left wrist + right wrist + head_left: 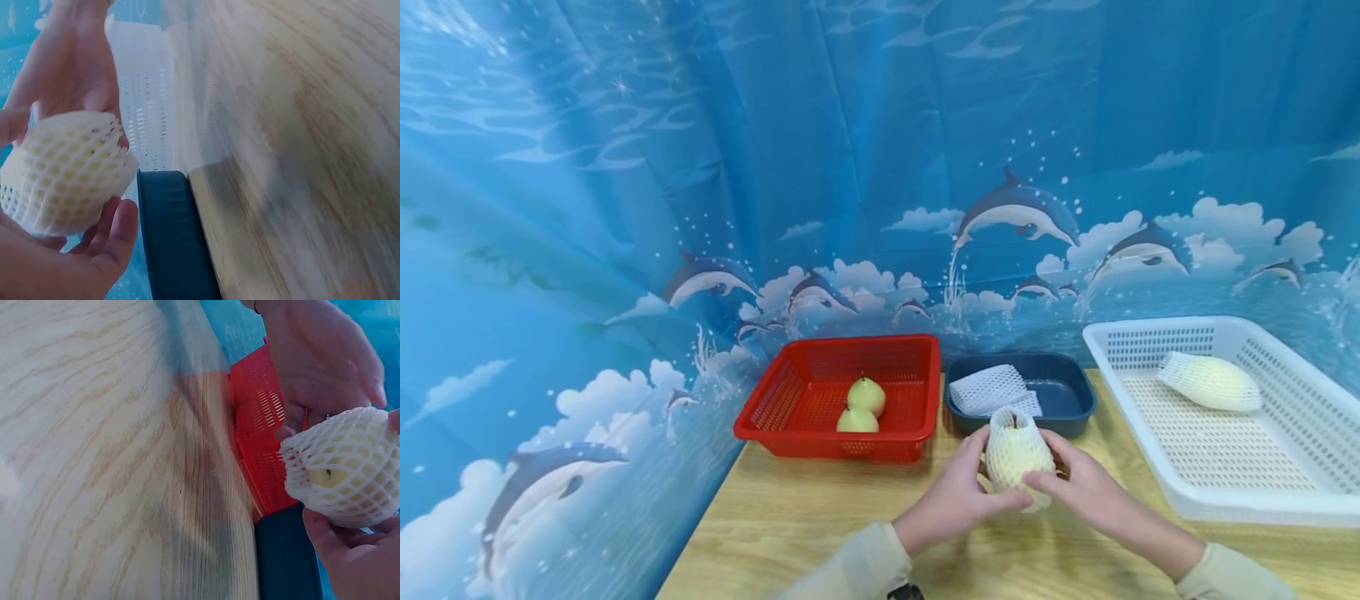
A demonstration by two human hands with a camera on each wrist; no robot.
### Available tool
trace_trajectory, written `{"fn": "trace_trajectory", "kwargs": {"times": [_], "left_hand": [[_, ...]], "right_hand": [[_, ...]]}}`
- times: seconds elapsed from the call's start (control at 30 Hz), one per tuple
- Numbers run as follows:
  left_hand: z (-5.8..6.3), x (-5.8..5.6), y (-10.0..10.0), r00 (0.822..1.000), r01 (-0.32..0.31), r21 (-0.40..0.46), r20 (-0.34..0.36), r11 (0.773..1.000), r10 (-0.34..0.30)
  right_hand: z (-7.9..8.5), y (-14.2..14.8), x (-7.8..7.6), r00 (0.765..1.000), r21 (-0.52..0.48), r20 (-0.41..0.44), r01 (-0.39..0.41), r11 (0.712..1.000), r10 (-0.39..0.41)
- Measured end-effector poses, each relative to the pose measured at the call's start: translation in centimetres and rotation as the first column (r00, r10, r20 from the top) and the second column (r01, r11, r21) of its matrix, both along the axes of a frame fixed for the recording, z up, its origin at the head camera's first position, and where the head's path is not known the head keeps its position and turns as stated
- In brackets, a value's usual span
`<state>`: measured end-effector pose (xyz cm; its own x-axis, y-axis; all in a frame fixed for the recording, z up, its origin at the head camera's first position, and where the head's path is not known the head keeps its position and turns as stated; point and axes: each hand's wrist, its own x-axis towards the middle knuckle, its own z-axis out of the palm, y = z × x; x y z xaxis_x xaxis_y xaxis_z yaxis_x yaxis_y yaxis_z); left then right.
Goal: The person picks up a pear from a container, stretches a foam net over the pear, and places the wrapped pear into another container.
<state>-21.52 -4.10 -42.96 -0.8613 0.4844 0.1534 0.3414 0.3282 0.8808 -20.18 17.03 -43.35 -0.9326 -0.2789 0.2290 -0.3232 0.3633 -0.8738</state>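
Observation:
A pale yellow-green pear, wrapped in a white foam net, stands upright between both hands in front of the dark blue tray. My left hand grips its left side, and my right hand holds the other side with fingers curled round it. At the net's upper opening, the stem shows. The left wrist view shows the foam net snug around the fruit. Through the loose mesh in the right wrist view, the netted pear shows a small dark spot or stem.
A red basket at left contains bare pears. Folded foam nets lie in the dark blue tray behind the hands. Inside the white basket at right rests another netted pear. A dolphin-print curtain hangs behind the wooden table.

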Motion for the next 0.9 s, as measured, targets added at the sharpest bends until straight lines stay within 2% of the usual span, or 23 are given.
{"fn": "trace_trajectory", "kwargs": {"times": [0.1,0.2,0.3,0.4,0.5,0.63,0.83,0.9], "left_hand": [[-0.3,0.1,0.4,1.0,0.009,0.042,-0.013,0.999,-0.008],[-0.6,0.1,0.8,1.0,-0.008,0.06,-0.028,0.998,0.01],[-0.6,0.1,0.9,0.999,-0.047,0.065,-0.009,0.997,0.048],[-0.5,0.2,1.0,0.998,-0.067,0.089,0.025,0.994,0.065],[-0.3,0.1,0.8,0.996,-0.066,0.13,0.063,0.989,0.058],[0.0,0.1,0.4,0.993,-0.055,0.165,0.11,0.985,0.037],[0.3,0.0,0.1,0.986,-0.026,0.198,0.164,0.98,-0.007],[0.3,-0.1,0.0,0.986,-0.018,0.204,0.168,0.979,-0.017]], "right_hand": [[0.1,-0.1,0.1,1.0,0.012,0.021,0.01,1.0,-0.01],[0.2,-0.3,0.2,0.997,0.022,0.071,0.015,1.0,-0.017],[0.2,-0.3,0.3,0.995,0.017,0.103,0.011,1.0,-0.013],[0.3,0.0,0.3,0.996,0.018,0.087,-0.003,1.0,0.002],[0.5,0.5,0.1,0.993,-0.044,0.073,-0.086,0.995,0.089],[0.7,1.1,-0.2,0.972,-0.144,0.1,-0.197,0.97,0.213],[0.9,1.3,-0.3,0.969,-0.128,0.141,-0.187,0.974,0.205],[0.9,1.3,-0.2,0.962,-0.137,0.146,-0.209,0.968,0.229]]}}
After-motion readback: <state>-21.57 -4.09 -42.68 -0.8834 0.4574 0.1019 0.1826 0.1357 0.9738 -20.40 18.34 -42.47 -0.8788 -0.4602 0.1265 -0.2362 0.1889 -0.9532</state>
